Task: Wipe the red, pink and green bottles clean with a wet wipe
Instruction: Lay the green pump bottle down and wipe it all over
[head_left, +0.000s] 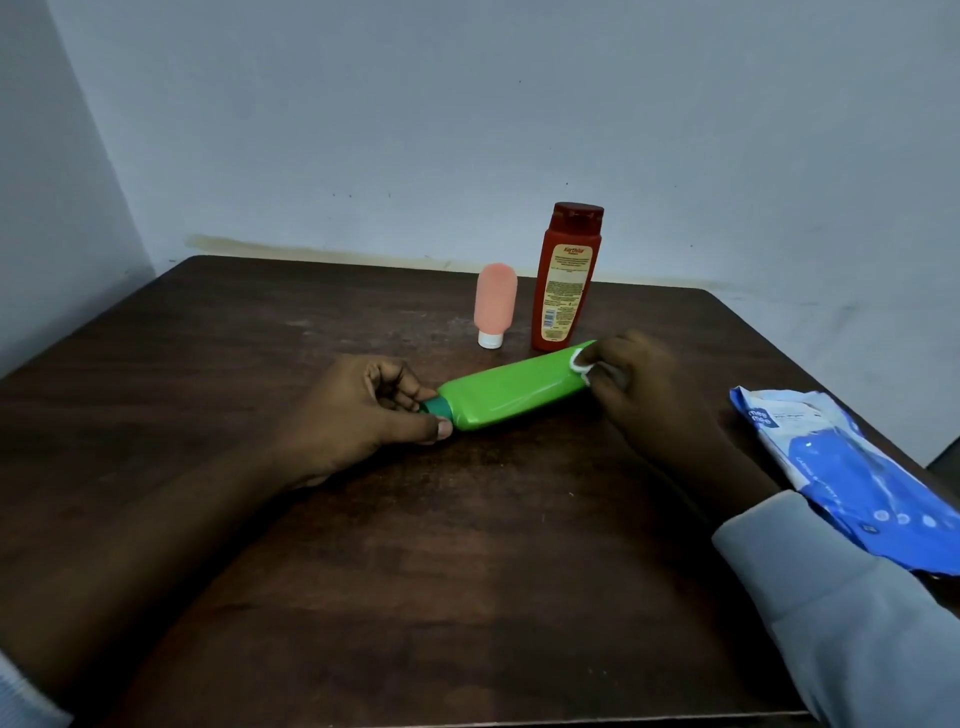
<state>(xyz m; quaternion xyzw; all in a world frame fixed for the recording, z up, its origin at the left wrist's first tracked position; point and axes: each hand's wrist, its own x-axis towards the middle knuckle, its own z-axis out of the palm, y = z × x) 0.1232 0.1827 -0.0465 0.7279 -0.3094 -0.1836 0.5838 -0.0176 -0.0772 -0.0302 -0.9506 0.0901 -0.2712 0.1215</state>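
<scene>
The left hand (363, 410) pinches the glossy green bottle (514, 389), lying on the wooden table (311, 519), by its round cap (435, 408). Behind stand a rounded pink bottle (496, 304) and a tall red bottle (569, 275). The right hand (639, 389) grips a white wipe (579, 362) against the green bottle's flat end.

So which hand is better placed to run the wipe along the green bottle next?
Right. The right hand pinches the wet wipe against the base end of the green bottle, while the left hand is occupied pinching its cap, apparently to steady it.
</scene>
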